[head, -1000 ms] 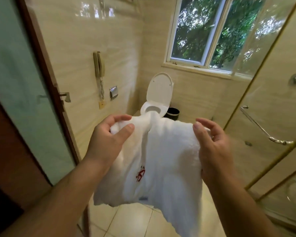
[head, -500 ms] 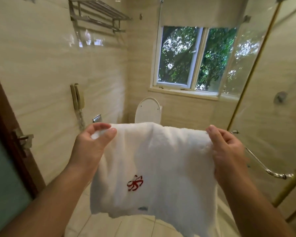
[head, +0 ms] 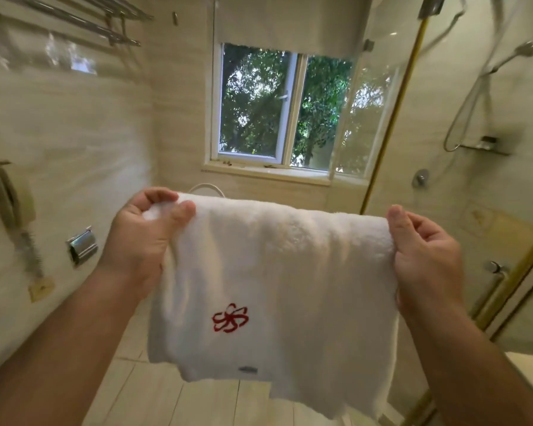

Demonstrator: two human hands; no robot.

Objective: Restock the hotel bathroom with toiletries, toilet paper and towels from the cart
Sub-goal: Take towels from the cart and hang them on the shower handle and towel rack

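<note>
Towel (head: pixel 274 272): white, held up in mid-air at chest height, in front of the window (head: pixel 283 109). It's stretched flat between both hands and hangs free below them, touching nothing else.

Left hand (head: pixel 142 238): pinches the top left corner. Thumb lies on the near face, fingers (head: pixel 154 195) curl over the top edge to the far side. Cloth bunches a bit inside the grip.

Right hand (head: pixel 425 253): holds the top right corner. Thumb sits on the near side of the edge, fingers curl in behind it. Can't tell how much cloth is inside.

The top edge runs nearly level between the hands, the right end slightly lower. The red emblem (head: pixel 230 318) faces the camera, lower left of centre. The bottom hem is uneven and hangs longer on the right.

Versus 0.5 s ago:
- The hands are further apart and the towel is tauter.
- The view is tilted up, so the towel rack (head: pixel 83 23) sits at top left and the door frame is out of shot.
- The toilet lid (head: pixel 206 189) is now mostly hidden, with only its top rim showing above the towel.
- The shower head (head: pixel 526 50) is now in view at top right.

Versus 1.0 s ago: the towel was folded in at the middle and is now spread flat.

Wall phone (head: pixel 10 201) and paper holder (head: pixel 82 245) are on the left wall.
</note>
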